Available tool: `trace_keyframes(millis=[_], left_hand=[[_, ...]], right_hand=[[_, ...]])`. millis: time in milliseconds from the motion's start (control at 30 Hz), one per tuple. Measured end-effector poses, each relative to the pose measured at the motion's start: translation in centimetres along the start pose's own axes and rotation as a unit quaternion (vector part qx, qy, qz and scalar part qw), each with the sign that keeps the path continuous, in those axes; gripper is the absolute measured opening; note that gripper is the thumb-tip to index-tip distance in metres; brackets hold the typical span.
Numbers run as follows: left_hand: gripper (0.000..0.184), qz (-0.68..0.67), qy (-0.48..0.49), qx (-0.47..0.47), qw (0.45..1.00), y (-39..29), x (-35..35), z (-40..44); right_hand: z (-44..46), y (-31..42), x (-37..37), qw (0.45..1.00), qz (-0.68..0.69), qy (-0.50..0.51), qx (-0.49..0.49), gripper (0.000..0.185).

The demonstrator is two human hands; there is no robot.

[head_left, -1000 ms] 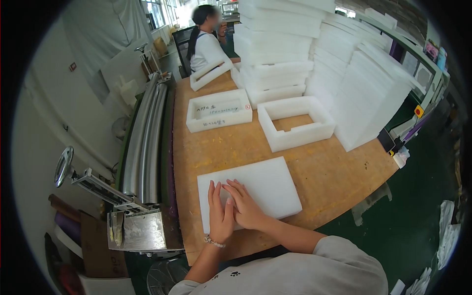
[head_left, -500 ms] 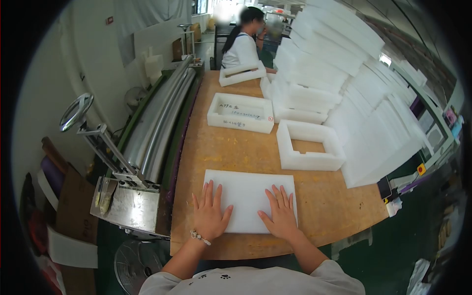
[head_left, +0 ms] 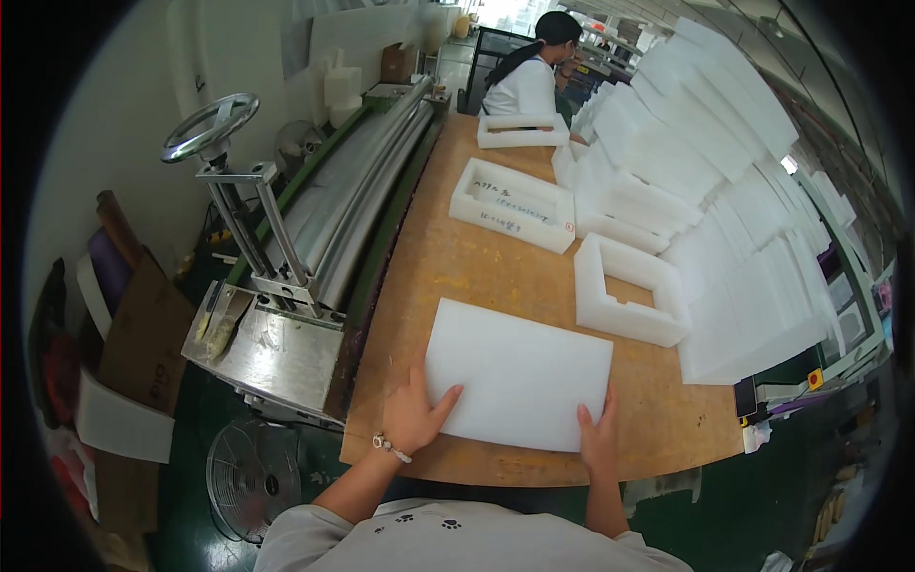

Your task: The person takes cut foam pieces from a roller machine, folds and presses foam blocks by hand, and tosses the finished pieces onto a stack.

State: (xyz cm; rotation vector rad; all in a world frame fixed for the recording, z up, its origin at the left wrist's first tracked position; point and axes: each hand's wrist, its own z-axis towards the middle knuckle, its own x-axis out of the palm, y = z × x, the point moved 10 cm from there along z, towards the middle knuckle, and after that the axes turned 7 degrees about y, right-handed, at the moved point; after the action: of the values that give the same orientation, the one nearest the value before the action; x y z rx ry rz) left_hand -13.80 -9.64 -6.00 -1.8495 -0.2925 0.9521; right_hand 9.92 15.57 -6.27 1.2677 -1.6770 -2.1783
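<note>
A flat white foam sheet (head_left: 519, 372) lies in front of me near the front edge of the wooden table. My left hand (head_left: 415, 415) grips its left side, thumb over the top face and fingers along the edge. At the opposite side, my right hand (head_left: 600, 434) has its thumb on the top face, with the fingers partly hidden along the right edge. Beyond the sheet stand a white foam frame (head_left: 593, 291) and a foam tray (head_left: 515, 229) with handwriting on it.
Tall stacks of white foam pieces (head_left: 734, 257) fill the table's right side. A roller machine (head_left: 376, 181) with a handwheel (head_left: 212, 129) runs along the left. Another foam frame (head_left: 522, 141) lies at the far end, near a seated person (head_left: 534, 81). A fan (head_left: 253, 467) is below.
Both hands have gone from lying flat on the foam sheet to holding its side edges. The sheet is now turned slightly clockwise. My view has shifted to the left.
</note>
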Motion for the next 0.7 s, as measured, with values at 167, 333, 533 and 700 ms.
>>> trace_keyframes(millis=[167,333,533,700], left_hand=[[0.088,-0.195,-0.024,0.165,0.967,0.9,0.4,-1.3],[0.105,-0.328,-0.018,0.255,0.909,-1.0,-1.8,-2.0],[0.109,-0.248,-0.046,0.405,0.879,-8.4,-4.9,-4.2],[0.086,0.045,-0.025,0.421,0.906,-11.4,-5.1,-5.8]], right_hand=[[-2.0,-0.2,-1.5,0.99,0.108,-0.032,-0.089,0.077],[-0.8,5.1,-5.0,0.927,0.317,-0.076,-0.187,0.094],[-1.1,11.8,-7.2,0.901,0.289,-0.039,-0.32,0.059],[-2.6,16.9,-4.9,0.918,-0.233,-0.038,-0.318,0.053]])
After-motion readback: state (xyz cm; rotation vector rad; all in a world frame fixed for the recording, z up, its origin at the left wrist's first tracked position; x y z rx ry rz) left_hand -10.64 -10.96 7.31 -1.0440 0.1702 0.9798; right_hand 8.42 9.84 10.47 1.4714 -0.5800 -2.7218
